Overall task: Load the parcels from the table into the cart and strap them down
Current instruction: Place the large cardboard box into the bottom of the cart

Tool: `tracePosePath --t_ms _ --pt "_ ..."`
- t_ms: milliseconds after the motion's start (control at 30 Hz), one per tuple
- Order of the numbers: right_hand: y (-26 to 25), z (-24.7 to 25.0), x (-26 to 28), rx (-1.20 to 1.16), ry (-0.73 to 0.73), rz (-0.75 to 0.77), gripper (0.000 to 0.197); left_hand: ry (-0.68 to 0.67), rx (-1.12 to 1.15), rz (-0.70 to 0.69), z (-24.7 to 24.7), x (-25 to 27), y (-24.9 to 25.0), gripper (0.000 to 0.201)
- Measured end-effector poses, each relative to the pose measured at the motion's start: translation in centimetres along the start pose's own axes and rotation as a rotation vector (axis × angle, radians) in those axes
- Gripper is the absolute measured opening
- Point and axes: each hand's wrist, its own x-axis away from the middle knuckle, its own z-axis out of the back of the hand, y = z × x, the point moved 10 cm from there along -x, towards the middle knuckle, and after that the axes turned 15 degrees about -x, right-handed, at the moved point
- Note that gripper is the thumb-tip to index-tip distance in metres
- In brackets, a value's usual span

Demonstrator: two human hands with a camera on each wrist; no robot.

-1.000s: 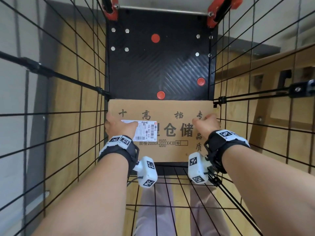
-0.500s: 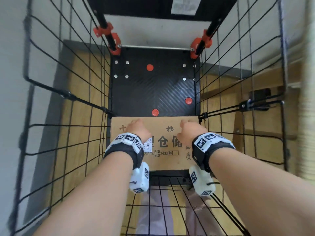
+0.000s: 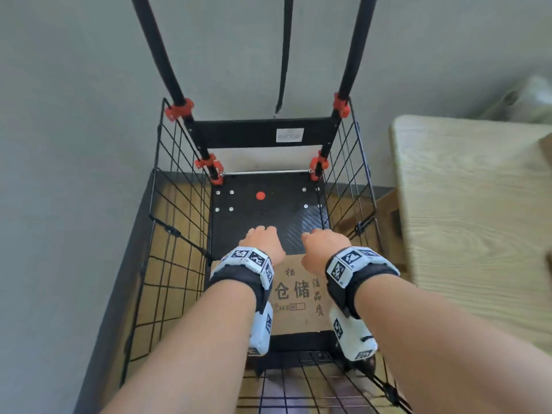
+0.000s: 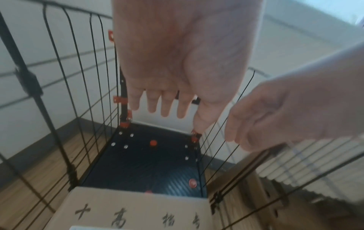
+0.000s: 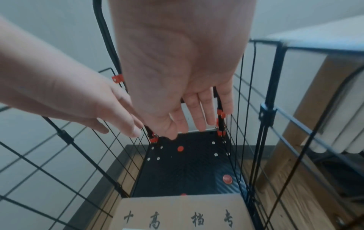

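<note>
A brown cardboard parcel [image 3: 298,297] printed with black characters lies flat on the near end of the cart's black base [image 3: 268,213], between the wire side panels. My left hand [image 3: 263,242] and right hand [image 3: 324,245] hover side by side above the parcel's far edge, apart from it. In the left wrist view the left hand [image 4: 177,115] hangs with straight fingers and holds nothing, the parcel [image 4: 138,210] well below it. In the right wrist view the right hand [image 5: 187,130] is equally relaxed and empty above the parcel [image 5: 177,213].
A black strap [image 3: 283,55] hangs from the cart handle between its two uprights. Wire mesh walls [image 3: 167,234] enclose the cart on the left, right and near sides. A light wooden table [image 3: 478,219] stands to the right of the cart. A grey wall stands behind.
Both hands have let go of the parcel, which stays on the cart base, and have risen out above it. The head view has pulled up and back.
</note>
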Motion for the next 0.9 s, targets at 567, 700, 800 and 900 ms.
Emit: tracePosePath --t_ms 567,700,800,900 --pt "7.8 12.9 16.5 -0.073 0.314 -0.053 0.025 0.24 -0.273 -0.237 13.0 12.1 15.7 0.045" --pt "12.2 13.7 20.6 -0.081 0.36 -0.088 0.034 0.285 -0.312 -0.266 13.6 15.6 21.2 0.045" --pt "16.0 13.9 23.8 -0.072 0.388 -0.113 0.034 0.316 -0.324 -0.276 13.8 18.1 25.3 0.042" --pt "20.3 13.9 27.1 -0.062 0.414 -0.131 0.031 0.322 -0.327 -0.285 13.4 20.5 29.6 0.038"
